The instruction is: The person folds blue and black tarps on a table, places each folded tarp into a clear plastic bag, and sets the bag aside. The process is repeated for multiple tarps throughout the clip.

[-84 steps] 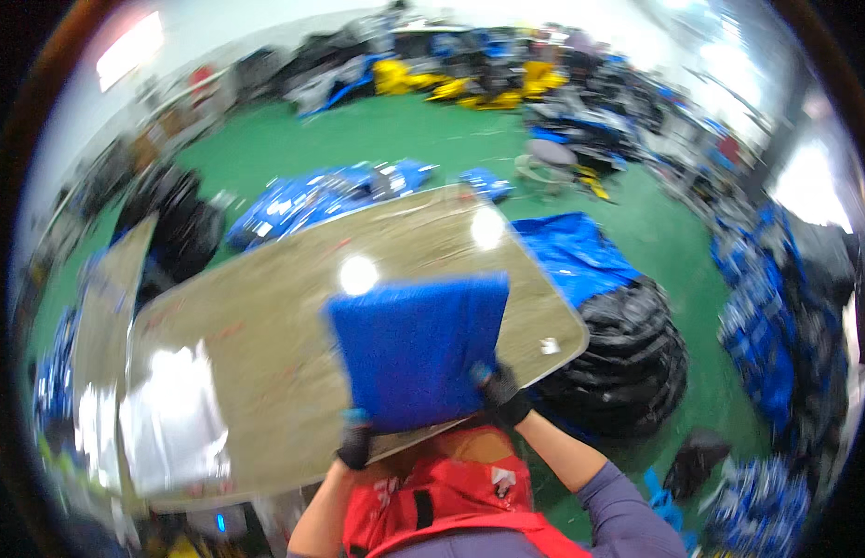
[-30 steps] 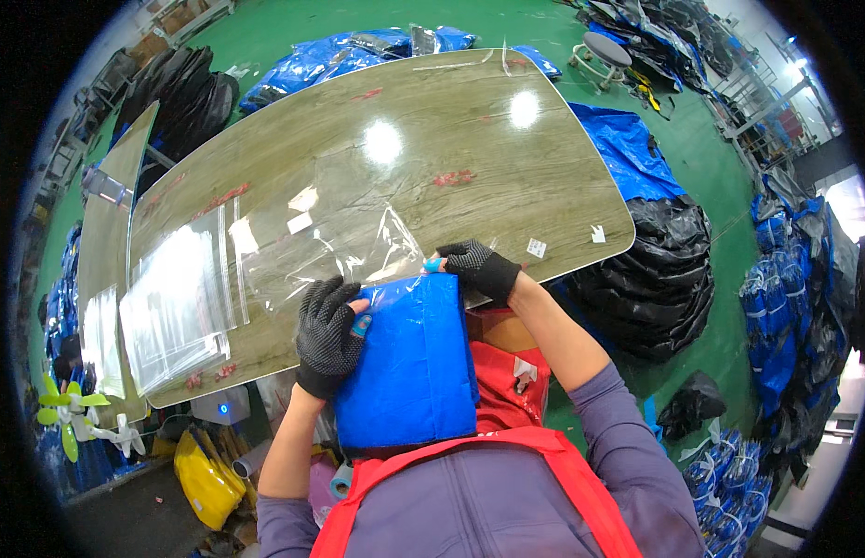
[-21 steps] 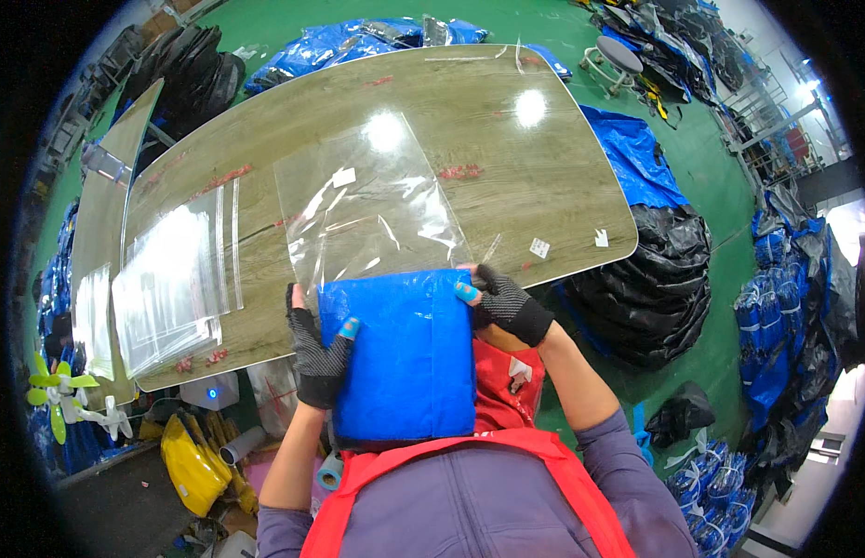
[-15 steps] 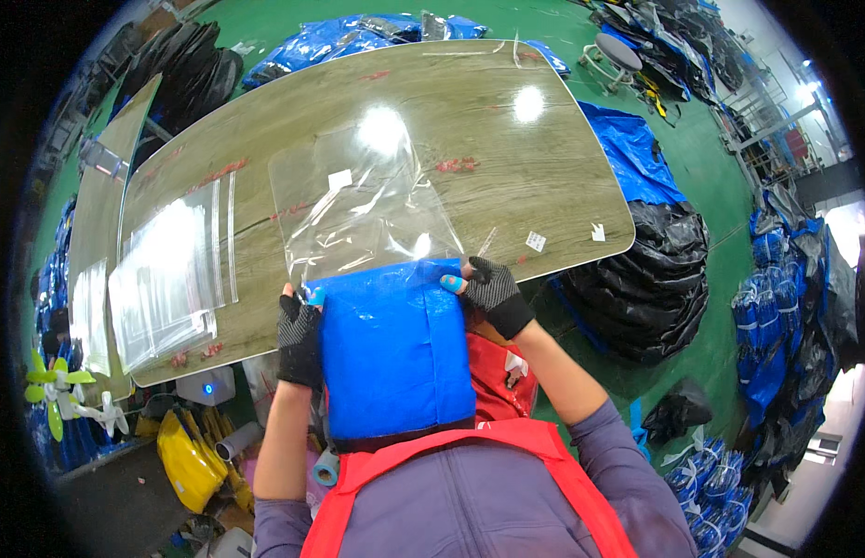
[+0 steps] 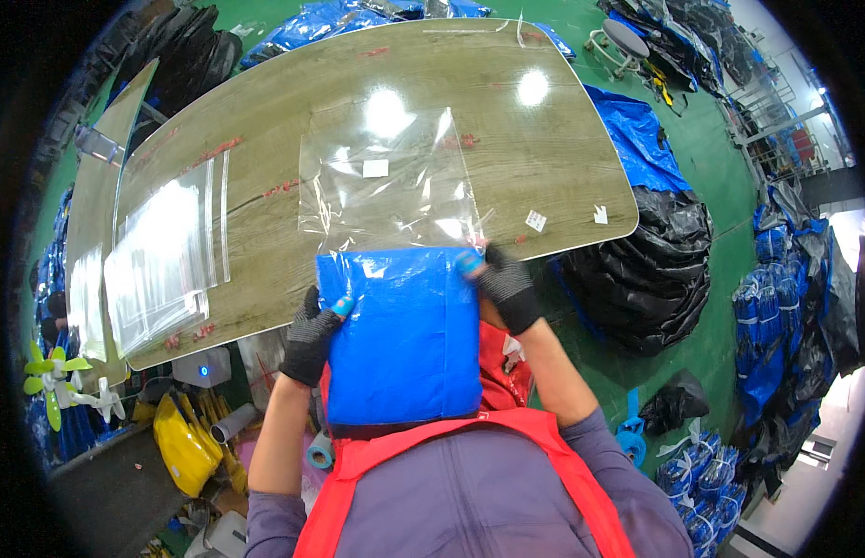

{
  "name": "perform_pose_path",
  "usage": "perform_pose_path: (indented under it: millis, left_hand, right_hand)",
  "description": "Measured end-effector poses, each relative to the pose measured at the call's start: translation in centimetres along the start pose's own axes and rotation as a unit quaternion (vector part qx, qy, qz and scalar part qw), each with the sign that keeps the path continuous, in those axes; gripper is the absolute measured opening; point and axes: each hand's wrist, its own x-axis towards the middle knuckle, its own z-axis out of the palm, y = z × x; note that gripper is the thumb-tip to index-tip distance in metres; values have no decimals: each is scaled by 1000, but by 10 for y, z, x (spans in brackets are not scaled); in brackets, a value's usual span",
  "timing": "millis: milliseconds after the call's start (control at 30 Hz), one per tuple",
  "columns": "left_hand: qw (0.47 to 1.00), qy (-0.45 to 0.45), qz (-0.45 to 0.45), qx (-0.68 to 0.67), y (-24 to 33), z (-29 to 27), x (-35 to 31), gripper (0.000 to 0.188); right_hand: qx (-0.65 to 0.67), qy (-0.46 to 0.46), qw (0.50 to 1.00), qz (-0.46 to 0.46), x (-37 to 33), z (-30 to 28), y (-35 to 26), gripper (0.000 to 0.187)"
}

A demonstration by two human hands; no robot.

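The folded blue bundle (image 5: 400, 349) sits low centre in the frame, between the tabletop (image 5: 553, 139) and the red apron (image 5: 577, 484). Its far end seems to lie just under a clear bag (image 5: 395, 200); most of it looks uncovered, the bag's upper stretch flat. Slightly longer than wide, it points up the frame. The left hand (image 5: 312, 337) curls half closed on its left edge; the right hand (image 5: 503, 286), blurred, grips its upper-right corner, perhaps film too.

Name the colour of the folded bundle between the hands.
The folded bundle is bright blue, clearest in the head view.
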Motion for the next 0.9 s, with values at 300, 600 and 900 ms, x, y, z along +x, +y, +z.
perform_pose_path:
  millis: [300,600,900]
  left_hand:
    - [990,-33,-75,117,-63,9,-78,99]
    - [962,84,196,173,-71,-17,-17,33]
    - [974,-44,75,-208,-98,-6,-63,52]
  right_hand:
    - [94,-143,972,161,-97,7,53,82]
    - [124,-107,985,52,-38,-5,28,62]
    - [45,-118,975,181,-117,7,48,94]
